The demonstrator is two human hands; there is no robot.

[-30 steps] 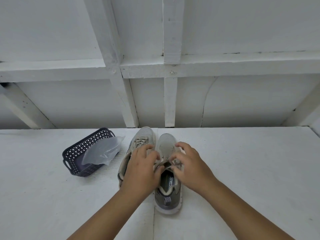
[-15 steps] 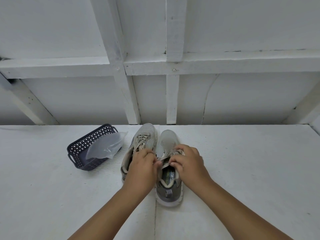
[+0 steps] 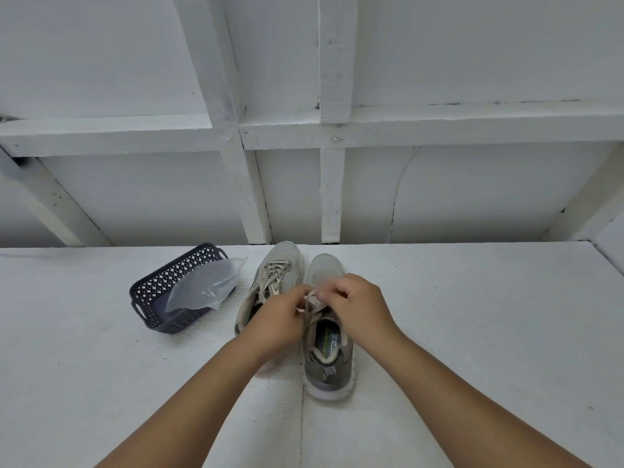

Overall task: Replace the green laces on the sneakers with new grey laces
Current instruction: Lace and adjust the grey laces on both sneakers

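Observation:
Two grey-beige sneakers stand side by side on the white table, toes pointing away from me. The left sneaker (image 3: 282,265) is still laced with a pale lace. Over the right sneaker (image 3: 329,359) both my hands work at its lace (image 3: 312,304). My left hand (image 3: 278,320) pinches the lace from the left with curled fingers. My right hand (image 3: 356,307) pinches it from the right, just above the shoe's tongue. The lace ends stick up between my fingertips. The lacing under my hands is hidden.
A dark perforated plastic basket (image 3: 158,288) sits to the left of the sneakers, with a clear plastic bag (image 3: 204,287) lying half in it. The white table (image 3: 472,315) ends at a white panelled wall with beams behind.
Both hands lifted slightly off the right sneaker, drawing the lace ends up between the fingertips. The camera view shifted a little; the sneakers and basket stayed put.

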